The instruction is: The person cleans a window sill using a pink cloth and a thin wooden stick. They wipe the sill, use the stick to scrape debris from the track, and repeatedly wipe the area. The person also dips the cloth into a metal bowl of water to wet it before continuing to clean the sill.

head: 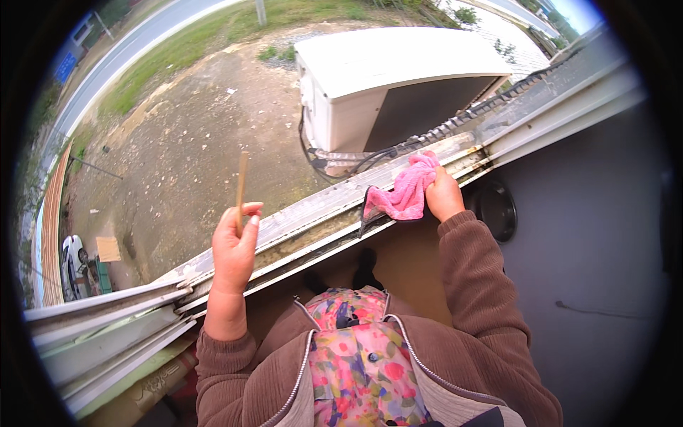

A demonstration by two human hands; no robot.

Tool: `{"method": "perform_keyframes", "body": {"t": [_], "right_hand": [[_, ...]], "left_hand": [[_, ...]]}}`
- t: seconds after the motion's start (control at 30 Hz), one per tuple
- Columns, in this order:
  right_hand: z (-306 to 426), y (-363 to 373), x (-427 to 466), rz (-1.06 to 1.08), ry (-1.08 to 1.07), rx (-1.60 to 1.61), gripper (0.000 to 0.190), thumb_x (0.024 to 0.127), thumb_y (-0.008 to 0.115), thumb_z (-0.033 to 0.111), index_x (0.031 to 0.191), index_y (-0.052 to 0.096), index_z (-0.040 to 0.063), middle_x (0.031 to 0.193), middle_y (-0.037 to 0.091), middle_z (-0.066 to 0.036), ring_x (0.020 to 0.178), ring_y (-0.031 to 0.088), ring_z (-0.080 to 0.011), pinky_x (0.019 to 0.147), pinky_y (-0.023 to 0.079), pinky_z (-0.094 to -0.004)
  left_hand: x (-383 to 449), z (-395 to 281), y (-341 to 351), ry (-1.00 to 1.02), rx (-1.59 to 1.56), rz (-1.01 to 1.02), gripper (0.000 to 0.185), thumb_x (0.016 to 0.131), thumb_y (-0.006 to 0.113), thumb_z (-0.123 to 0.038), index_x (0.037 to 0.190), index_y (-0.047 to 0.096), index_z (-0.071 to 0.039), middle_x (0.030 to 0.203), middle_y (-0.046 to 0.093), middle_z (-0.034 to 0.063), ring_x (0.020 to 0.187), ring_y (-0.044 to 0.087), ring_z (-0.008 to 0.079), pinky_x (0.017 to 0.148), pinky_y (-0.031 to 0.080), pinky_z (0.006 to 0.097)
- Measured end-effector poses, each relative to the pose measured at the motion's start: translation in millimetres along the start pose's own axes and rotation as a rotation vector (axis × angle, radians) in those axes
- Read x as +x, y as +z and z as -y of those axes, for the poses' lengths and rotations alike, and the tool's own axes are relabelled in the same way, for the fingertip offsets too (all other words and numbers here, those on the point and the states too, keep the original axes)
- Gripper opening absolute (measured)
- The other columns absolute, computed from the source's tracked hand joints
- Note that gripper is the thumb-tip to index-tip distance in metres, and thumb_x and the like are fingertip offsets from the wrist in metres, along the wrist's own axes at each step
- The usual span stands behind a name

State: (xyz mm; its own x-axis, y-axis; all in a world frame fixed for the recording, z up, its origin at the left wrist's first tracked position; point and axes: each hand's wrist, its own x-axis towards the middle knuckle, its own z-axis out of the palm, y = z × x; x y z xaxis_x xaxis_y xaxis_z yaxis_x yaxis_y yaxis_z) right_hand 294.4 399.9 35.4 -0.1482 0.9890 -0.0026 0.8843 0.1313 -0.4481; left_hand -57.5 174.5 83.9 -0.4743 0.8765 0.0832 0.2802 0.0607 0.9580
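Between the thumb and fingers of my left hand [235, 240] stands a thin wooden stick [243, 179], held nearly upright. That hand is raised at the left part of the window sill track [299, 243]. My right hand [445, 197] grips a bunched pink cloth [405, 192] with a dark edge. The cloth hangs over the track, its dark corner reaching the inner rail. Brownish dirt lines the channel between the white rails. The palm side of my right hand is hidden by the cloth and its own fingers.
Just outside the sill stands a white air-conditioner outdoor unit [400, 69], with wrapped pipes and black cables [427, 140] along the sill. White window frame sides [565, 112] rise at right and left. A black round basin [497, 211] sits below my right forearm. Bare ground lies outside.
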Motion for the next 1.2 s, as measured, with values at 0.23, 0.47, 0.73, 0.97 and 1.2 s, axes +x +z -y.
{"method": "perform_keyframes", "body": {"t": [0.23, 0.47, 0.73, 0.97, 1.2], "right_hand": [[22, 5, -17, 0.088, -0.083, -0.002, 0.031, 0.089, 0.050, 0.012, 0.112, 0.058, -0.008, 0.099, 0.066, -0.034, 0.098, 0.063, -0.0485, 0.089, 0.049, -0.0518], [37, 7, -30, 0.145, -0.175, 0.024, 0.031, 0.091, 0.050, 0.015, 0.113, 0.058, -0.005, 0.096, 0.066, -0.034, 0.095, 0.063, -0.0495, 0.086, 0.049, -0.0536], [33, 18, -33, 0.134, -0.273, 0.139, 0.030, 0.088, 0.050, 0.012, 0.110, 0.057, -0.006, 0.093, 0.065, -0.034, 0.093, 0.062, -0.0501, 0.085, 0.049, -0.0540], [83, 30, -66, 0.186, -0.260, 0.053, 0.030, 0.087, 0.050, 0.012, 0.110, 0.056, -0.007, 0.090, 0.065, -0.034, 0.089, 0.063, -0.0505, 0.081, 0.050, -0.0549], [130, 37, -95, 0.266, -0.207, -0.019, 0.032, 0.087, 0.052, 0.014, 0.109, 0.054, -0.009, 0.090, 0.064, -0.036, 0.090, 0.063, -0.0501, 0.084, 0.049, -0.0548]], "left_hand": [[-37, 25, -17, -0.054, 0.167, -0.103, 0.017, 0.094, 0.063, -0.008, 0.108, 0.069, -0.002, 0.086, 0.056, 0.0005, 0.065, 0.042, 0.0079, 0.063, 0.039, 0.0239], [-90, 39, -41, -0.146, 0.151, -0.277, 0.016, 0.095, 0.062, -0.006, 0.108, 0.070, -0.002, 0.086, 0.056, -0.0011, 0.066, 0.040, 0.0060, 0.062, 0.038, 0.0225], [-115, 55, -56, -0.191, 0.040, -0.390, 0.025, 0.097, 0.061, -0.011, 0.119, 0.065, -0.003, 0.094, 0.061, 0.0021, 0.083, 0.055, 0.0085, 0.074, 0.047, 0.0243], [-131, 53, -83, -0.213, 0.066, -0.254, 0.022, 0.098, 0.059, -0.010, 0.117, 0.066, -0.002, 0.090, 0.063, 0.0015, 0.082, 0.056, 0.0084, 0.076, 0.047, 0.0239], [-144, 54, -92, -0.229, 0.047, -0.133, 0.021, 0.097, 0.059, -0.010, 0.114, 0.066, -0.001, 0.090, 0.065, 0.0050, 0.084, 0.061, 0.0124, 0.078, 0.049, 0.0264]]}}
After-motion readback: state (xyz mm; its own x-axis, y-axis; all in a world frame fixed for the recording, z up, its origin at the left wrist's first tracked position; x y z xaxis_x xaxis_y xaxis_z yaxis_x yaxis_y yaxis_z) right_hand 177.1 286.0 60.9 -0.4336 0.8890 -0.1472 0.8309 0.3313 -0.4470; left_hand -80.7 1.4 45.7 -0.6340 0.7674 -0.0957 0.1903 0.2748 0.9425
